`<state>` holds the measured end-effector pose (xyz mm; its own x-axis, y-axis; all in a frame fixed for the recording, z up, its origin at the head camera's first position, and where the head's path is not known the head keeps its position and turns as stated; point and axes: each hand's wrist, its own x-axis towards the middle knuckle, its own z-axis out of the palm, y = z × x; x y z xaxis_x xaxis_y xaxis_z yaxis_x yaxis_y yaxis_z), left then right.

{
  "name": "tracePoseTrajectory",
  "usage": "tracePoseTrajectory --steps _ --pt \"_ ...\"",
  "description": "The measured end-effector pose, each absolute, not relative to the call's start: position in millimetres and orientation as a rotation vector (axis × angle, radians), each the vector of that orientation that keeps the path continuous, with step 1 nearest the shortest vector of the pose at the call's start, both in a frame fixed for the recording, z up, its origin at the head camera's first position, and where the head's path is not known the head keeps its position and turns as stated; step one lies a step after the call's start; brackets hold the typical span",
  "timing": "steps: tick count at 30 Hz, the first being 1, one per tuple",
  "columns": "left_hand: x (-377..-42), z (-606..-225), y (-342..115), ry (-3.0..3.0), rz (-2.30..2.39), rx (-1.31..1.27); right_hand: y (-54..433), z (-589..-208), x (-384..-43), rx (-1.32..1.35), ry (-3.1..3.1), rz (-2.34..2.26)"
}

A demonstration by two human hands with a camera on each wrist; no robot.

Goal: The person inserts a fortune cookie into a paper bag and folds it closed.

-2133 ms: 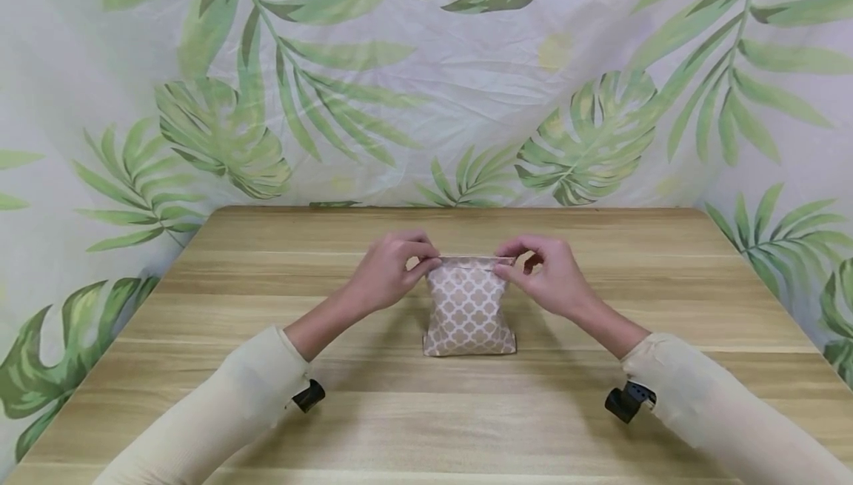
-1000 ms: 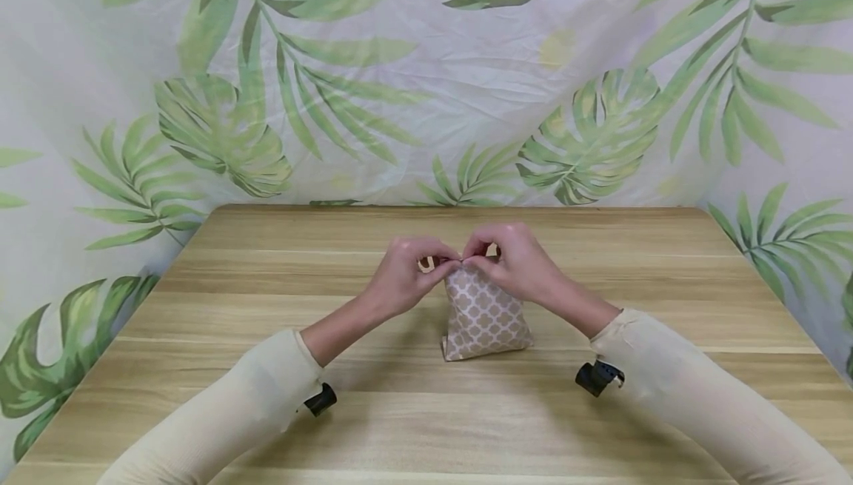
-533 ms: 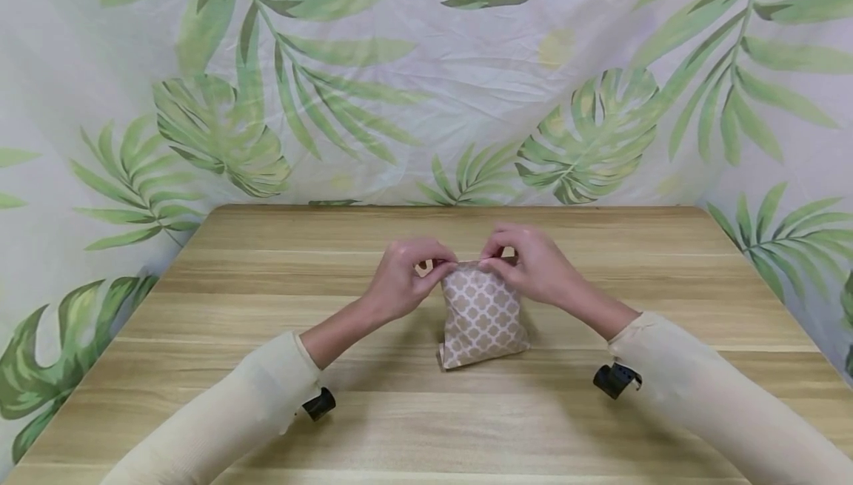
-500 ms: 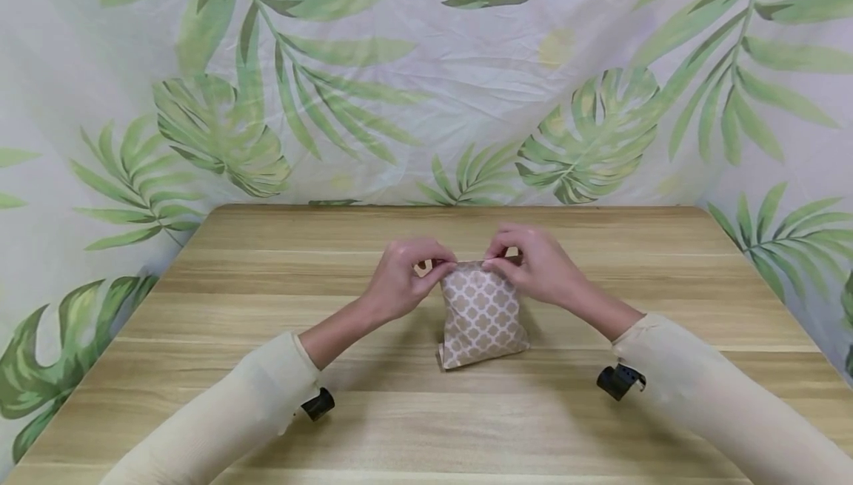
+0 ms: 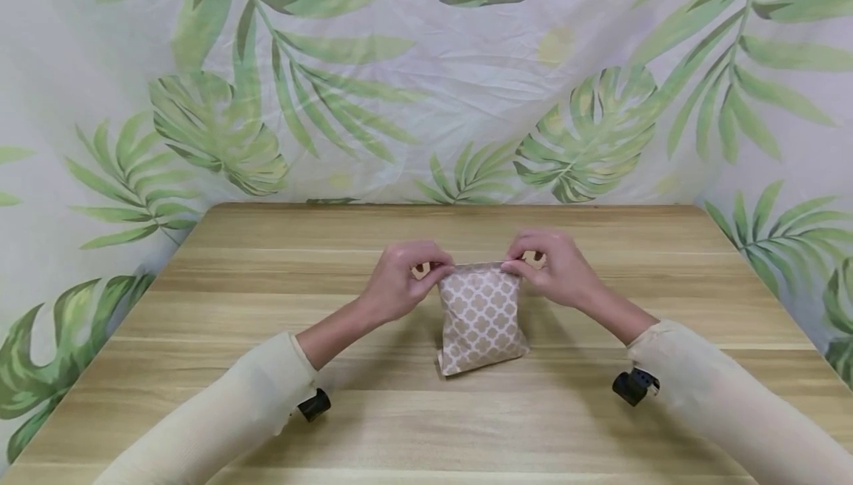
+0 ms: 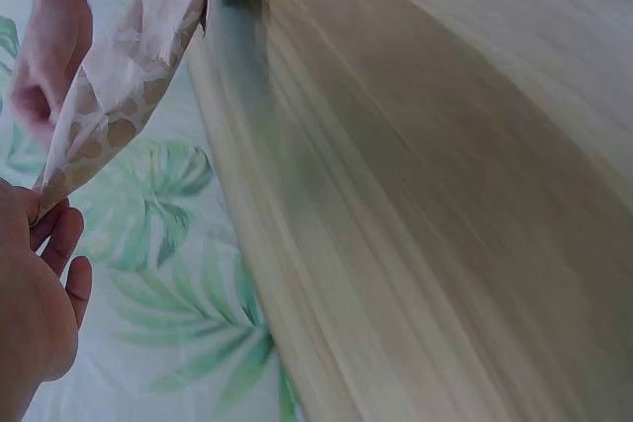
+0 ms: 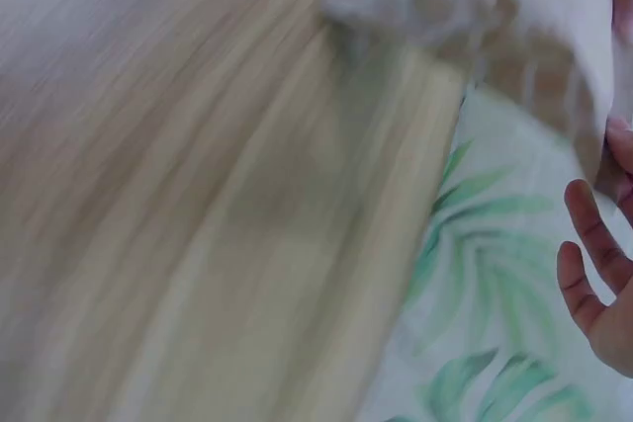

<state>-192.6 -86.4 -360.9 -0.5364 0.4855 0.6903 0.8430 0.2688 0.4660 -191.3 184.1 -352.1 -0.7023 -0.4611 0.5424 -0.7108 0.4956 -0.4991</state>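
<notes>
A small beige paper bag (image 5: 481, 318) with a white lattice pattern stands near the middle of the table, its top edge drawn flat between both hands. My left hand (image 5: 405, 278) pinches the top left corner between thumb and forefinger. At the top right corner, my right hand (image 5: 553, 266) pinches the same edge. The left wrist view shows the bag (image 6: 129, 76) from the side, narrowing to the pinched rim, with the left hand (image 6: 40, 294) at its tip. In the right wrist view the bag (image 7: 475, 7) is blurred, and the right hand's (image 7: 603, 264) other fingers are spread loosely.
The wooden table (image 5: 426, 433) carries the bag, and its far edge meets a leaf-printed cloth backdrop (image 5: 466, 85). A black wrist camera (image 5: 313, 403) hangs under the left sleeve, another black wrist camera (image 5: 633, 386) under the right.
One second ago the hands met at the bag's top, bunching it. The right hand has since slid right along the edge to the corner, spreading the top flat; the left hand has shifted slightly left.
</notes>
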Motion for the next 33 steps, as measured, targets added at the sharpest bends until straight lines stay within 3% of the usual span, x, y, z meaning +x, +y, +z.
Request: tracePoseTrajectory --steps 33 --pt "-224.3 -384.6 -105.9 -2.722 -1.341 -0.982 184.5 -383.6 -209.8 0.726 -2.810 1.437"
